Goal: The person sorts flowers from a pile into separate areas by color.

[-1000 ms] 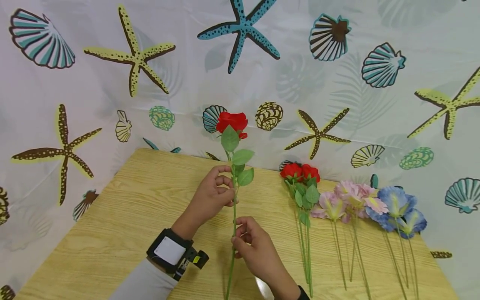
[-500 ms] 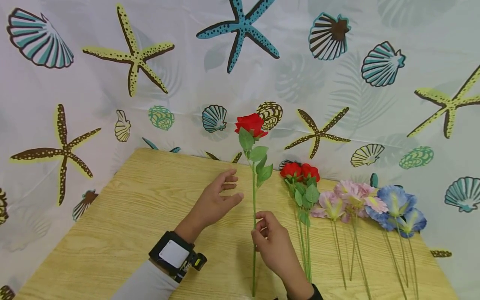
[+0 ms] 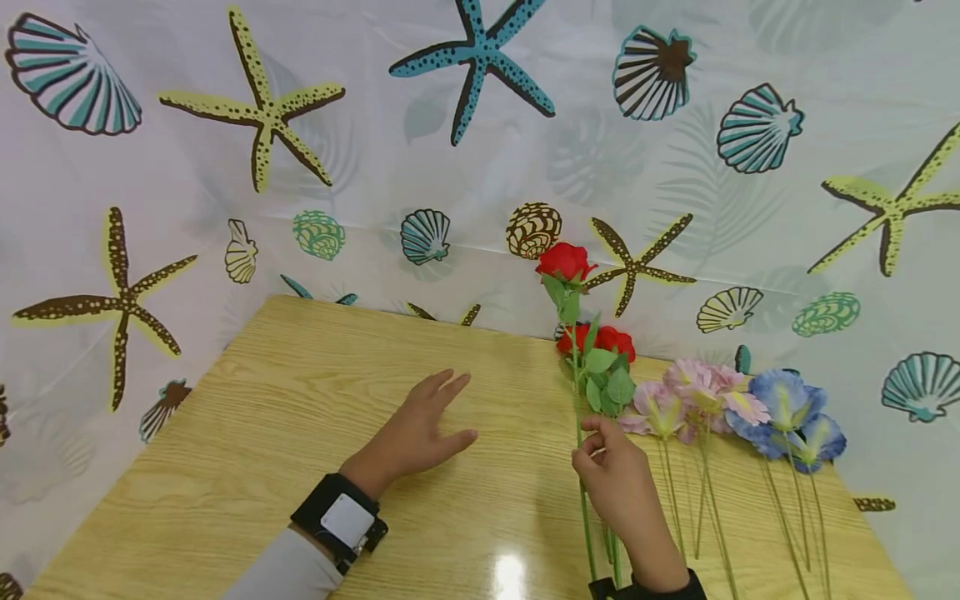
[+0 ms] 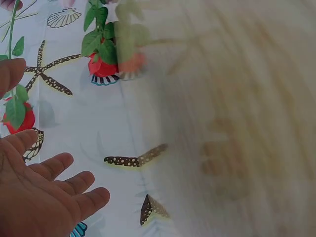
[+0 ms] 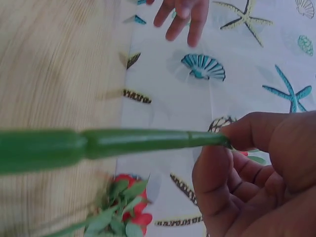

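Observation:
A red artificial rose with green leaves stands nearly upright in my right hand, which pinches its long green stem between thumb and fingers. In the right wrist view the stem runs close across the camera into the pinch. Behind the held rose lie two more red roses, partly covered by it in the head view. My left hand hovers over the left-middle of the table with its fingers spread, holding nothing. The left wrist view also shows that hand with straight fingers, apart from the roses.
Right of the roses lie pink flowers, then blue flowers, their stems toward the front. The wooden table meets a white curtain printed with shells and starfish along its back edge.
My left hand has let go of the rose stem and spread its fingers, lowering slightly. My right hand has carried the rose rightward, over to the two lying roses.

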`<state>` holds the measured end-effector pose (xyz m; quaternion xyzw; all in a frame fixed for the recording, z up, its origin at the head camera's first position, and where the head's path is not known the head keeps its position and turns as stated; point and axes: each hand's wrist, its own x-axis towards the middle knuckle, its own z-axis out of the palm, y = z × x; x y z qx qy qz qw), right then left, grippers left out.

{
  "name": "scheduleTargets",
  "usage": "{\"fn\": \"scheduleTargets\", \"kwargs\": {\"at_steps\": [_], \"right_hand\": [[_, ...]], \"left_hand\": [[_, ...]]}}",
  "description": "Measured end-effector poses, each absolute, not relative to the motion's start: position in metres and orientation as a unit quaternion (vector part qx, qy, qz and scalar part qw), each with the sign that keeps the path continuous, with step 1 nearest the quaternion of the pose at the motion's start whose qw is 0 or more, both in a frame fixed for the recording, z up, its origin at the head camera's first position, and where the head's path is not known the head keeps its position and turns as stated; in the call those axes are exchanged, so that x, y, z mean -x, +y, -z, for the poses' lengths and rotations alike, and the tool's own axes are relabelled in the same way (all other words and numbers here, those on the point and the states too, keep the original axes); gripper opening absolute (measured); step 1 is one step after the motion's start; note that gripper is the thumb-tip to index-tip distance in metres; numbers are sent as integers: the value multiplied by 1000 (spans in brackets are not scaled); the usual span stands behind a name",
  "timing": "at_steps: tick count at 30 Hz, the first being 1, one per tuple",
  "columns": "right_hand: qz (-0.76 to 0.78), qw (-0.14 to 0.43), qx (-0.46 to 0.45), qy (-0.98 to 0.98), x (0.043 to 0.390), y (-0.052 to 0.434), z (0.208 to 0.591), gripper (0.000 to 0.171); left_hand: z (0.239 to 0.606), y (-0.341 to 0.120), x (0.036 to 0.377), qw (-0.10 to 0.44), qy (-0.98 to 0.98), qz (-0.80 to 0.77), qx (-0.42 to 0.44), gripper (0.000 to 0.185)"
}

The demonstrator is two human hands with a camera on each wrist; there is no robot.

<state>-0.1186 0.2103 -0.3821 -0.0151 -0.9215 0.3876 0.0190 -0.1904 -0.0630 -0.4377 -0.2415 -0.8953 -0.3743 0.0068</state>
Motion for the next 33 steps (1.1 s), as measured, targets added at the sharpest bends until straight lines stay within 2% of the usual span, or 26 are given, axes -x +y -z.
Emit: {"fn": "scheduleTargets", "kwargs": {"at_steps": [10,17,28,33], "right_hand": [[-302,11,22,-953,124,248,405,35],[-312,-20,27,-949,129,259,417,43],[-326,-77,48,-941,134,262,414,61],[-320,-68,34,-944,129,257,400,67]], "left_hand": [[440,-67,188,56,-931,244,267,70],[439,-69,186,76,-946,156,275,68],[442,-67,182,29,-938,201,280,69],[441,-68,181,18,-938,203,280,70]]}}
